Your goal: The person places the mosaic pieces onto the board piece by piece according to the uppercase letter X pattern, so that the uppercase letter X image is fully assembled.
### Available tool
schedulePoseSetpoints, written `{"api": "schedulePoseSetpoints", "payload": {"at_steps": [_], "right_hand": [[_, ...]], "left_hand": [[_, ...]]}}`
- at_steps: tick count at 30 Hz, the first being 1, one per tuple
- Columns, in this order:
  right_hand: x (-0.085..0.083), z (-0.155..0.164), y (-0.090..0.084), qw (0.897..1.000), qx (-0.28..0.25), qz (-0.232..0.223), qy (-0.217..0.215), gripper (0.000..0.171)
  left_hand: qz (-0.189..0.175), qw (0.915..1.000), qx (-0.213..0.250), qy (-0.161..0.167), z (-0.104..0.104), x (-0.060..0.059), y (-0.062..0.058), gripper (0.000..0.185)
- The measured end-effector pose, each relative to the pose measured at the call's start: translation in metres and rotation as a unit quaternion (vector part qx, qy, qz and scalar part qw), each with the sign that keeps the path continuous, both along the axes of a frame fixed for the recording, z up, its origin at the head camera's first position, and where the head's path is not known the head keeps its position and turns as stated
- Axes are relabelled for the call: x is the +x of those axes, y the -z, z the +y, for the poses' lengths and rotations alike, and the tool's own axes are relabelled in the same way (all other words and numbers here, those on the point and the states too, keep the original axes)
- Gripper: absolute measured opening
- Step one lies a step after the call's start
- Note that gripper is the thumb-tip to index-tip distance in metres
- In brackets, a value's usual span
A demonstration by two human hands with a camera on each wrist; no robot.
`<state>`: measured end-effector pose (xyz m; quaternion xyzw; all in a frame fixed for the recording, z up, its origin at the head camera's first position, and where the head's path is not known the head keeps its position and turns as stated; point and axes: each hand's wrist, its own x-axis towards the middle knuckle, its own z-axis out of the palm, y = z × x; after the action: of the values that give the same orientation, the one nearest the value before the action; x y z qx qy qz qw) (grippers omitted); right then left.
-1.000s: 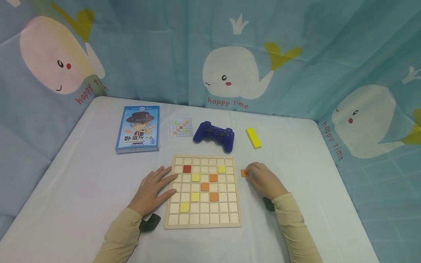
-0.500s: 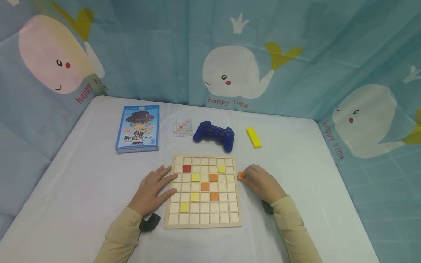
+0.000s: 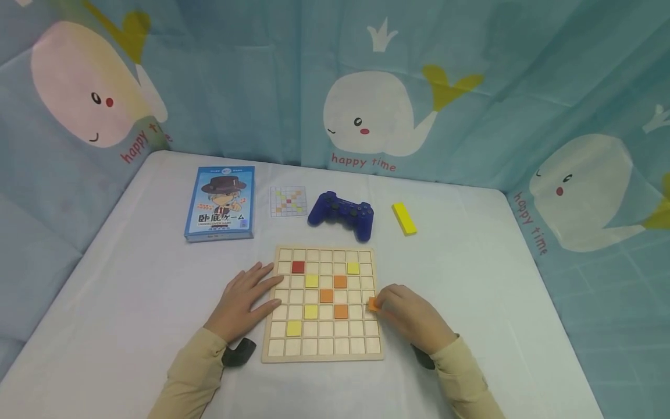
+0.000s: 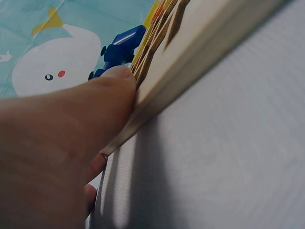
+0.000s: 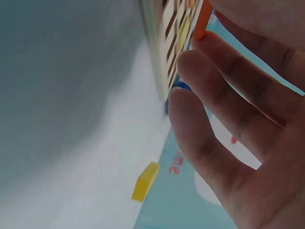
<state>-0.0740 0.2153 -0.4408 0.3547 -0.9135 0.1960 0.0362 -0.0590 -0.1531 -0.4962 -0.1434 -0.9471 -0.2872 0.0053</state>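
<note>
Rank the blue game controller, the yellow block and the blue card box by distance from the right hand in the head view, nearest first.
From the right hand:
1. Blue game controller, beyond the board.
2. Yellow block, far right; nearly tied with the controller.
3. Blue card box, far left.

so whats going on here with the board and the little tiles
A person sits at a white table with a wooden grid board in front of them. The left hand lies flat, fingers against the board's left edge. The right hand pinches a small orange tile over the board's right edge. The board already carries one red, four yellow and three orange tiles. Behind it lie a blue card box, a pattern card, a blue game controller and a yellow block.
</note>
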Motion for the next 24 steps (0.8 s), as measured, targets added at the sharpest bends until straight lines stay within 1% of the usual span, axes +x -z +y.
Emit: {"api": "schedulePoseSetpoints", "payload": {"at_steps": [5,8,12,16,24], "right_hand": [[0.012,-0.009,0.001,0.999,-0.005,0.019,-0.035,0.020],[0.017,-0.014,0.002,0.999,-0.005,0.013,-0.049,0.020],[0.023,-0.018,0.004,0.999,-0.004,0.004,-0.053,0.021],[0.026,-0.021,0.007,0.998,-0.002,0.003,-0.055,0.018],[0.028,-0.026,0.012,0.998,-0.004,0.017,-0.060,0.019]], "left_hand": [[-0.002,1.0000,0.003,0.000,0.000,0.000,-0.002,0.052],[-0.003,1.0000,0.003,0.001,0.000,0.001,-0.002,0.052],[-0.002,1.0000,0.002,0.002,0.000,0.001,-0.002,0.052],[-0.005,1.0000,0.002,0.000,0.000,0.001,-0.003,0.052],[-0.009,1.0000,0.001,-0.001,0.000,0.002,-0.002,0.052]]}}
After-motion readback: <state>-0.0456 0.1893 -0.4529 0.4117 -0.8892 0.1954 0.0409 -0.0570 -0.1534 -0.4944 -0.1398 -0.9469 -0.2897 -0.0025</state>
